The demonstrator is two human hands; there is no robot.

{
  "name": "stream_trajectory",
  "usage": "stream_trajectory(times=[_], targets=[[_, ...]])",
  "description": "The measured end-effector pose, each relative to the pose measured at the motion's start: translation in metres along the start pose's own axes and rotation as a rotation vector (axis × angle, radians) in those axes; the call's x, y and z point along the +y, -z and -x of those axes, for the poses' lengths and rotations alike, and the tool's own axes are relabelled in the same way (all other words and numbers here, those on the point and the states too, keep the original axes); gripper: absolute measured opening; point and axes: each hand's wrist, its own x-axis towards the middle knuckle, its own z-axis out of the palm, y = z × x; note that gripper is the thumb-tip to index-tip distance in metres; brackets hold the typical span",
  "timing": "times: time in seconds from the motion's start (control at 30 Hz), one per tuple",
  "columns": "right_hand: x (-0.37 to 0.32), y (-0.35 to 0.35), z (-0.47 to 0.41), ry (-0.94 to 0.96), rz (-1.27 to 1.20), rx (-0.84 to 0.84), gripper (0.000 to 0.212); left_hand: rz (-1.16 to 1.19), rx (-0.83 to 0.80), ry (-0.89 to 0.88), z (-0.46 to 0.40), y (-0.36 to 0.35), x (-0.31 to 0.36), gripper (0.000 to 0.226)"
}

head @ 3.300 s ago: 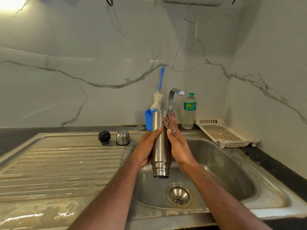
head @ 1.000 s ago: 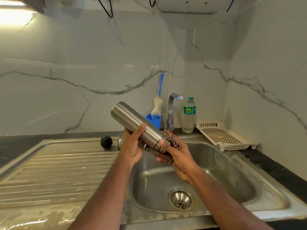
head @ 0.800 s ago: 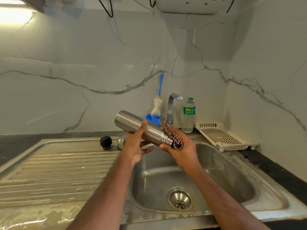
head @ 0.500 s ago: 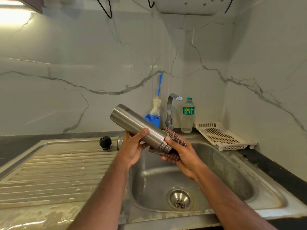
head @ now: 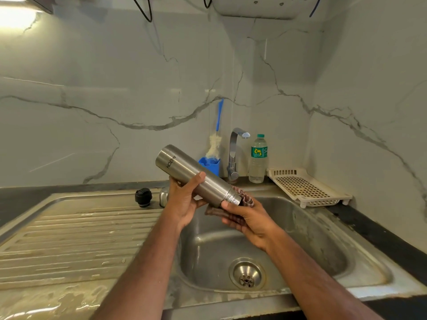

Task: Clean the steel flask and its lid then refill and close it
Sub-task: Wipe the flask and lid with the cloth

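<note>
Fingers of my left hand [head: 184,204] wrap the flask [head: 196,175] mid-body; my right hand [head: 247,219] clutches the cloth [head: 246,199] against its mouth. Flask's over the sink [head: 323,239], base tilted up-left, mouth down-right, nearest my right.

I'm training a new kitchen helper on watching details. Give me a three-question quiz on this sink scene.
1. True or false: the left hand grips the steel flask.
2. What does the right hand hold at the flask's mouth? A sponge, B cloth, C brush
3. Fill in: the black cap stands on the ____.

Key:
1. True
2. B
3. Draining board
</note>
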Motion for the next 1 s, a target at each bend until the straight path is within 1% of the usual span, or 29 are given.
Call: stream_trajectory(times=[0.07,0.13,0.23,0.27,0.33,0.37,0.4,0.43,0.5,0.53,0.6,0.7,0.77,0.8,0.83,0.9,0.93,1.0], targets=[[-0.003,0.003,-0.001,-0.096,-0.066,0.01,0.056,0.029,-0.031,-0.053,0.0,-0.002,0.0,0.093],[-0.01,0.009,-0.001,-0.116,-0.058,0.036,0.055,0.053,-0.032,-0.089,0.001,-0.007,-0.002,0.097],[-0.019,0.022,-0.002,-0.116,0.009,0.133,0.051,0.037,0.048,-0.102,0.002,-0.012,-0.003,0.093],[-0.021,0.027,-0.005,-0.087,0.047,0.198,0.046,0.01,0.077,-0.101,0.0,-0.01,-0.003,0.089],[-0.02,0.033,-0.013,0.041,0.19,0.377,0.039,-0.068,0.102,-0.077,-0.002,-0.004,-0.005,0.081],[-0.019,0.032,-0.015,0.117,0.272,0.437,0.042,-0.122,0.095,-0.049,-0.001,-0.003,-0.008,0.078],[-0.018,0.028,-0.015,0.175,0.344,0.448,0.045,-0.179,0.076,-0.013,0.0,-0.005,-0.012,0.077],[-0.015,0.021,-0.014,0.21,0.407,0.407,0.044,-0.234,0.054,0.019,0.002,-0.008,-0.017,0.075],[-0.007,0.003,-0.007,0.226,0.528,0.205,0.039,-0.32,0.028,0.043,0.003,-0.015,-0.028,0.067],[-0.003,-0.005,-0.006,0.224,0.597,0.117,0.041,-0.351,0.023,0.044,0.003,-0.017,-0.032,0.063],[0.005,-0.011,-0.009,0.285,0.704,0.02,0.049,-0.373,-0.01,0.072,0.002,-0.019,-0.034,0.058],[0.013,-0.01,-0.024,0.503,0.823,-0.04,0.057,-0.386,-0.16,0.123,0.006,-0.019,-0.037,0.06],[0.01,-0.01,-0.033,0.577,0.817,0.0,0.06,-0.437,-0.241,0.122,0.01,-0.022,-0.044,0.053],[0.008,-0.01,-0.035,0.58,0.761,0.027,0.061,-0.445,-0.261,0.126,0.012,-0.023,-0.047,0.049],[0.005,-0.008,-0.037,0.546,0.667,0.053,0.061,-0.442,-0.27,0.128,0.012,-0.024,-0.05,0.047],[0.002,-0.004,-0.035,0.367,0.447,0.091,0.056,-0.423,-0.26,0.116,0.009,-0.024,-0.052,0.044],[0.002,-0.002,-0.031,0.265,0.417,0.086,0.053,-0.407,-0.241,0.099,0.007,-0.024,-0.052,0.044],[0.008,0.004,-0.026,0.154,0.57,0.004,0.055,-0.342,-0.171,0.082,0.003,-0.022,-0.053,0.044]])
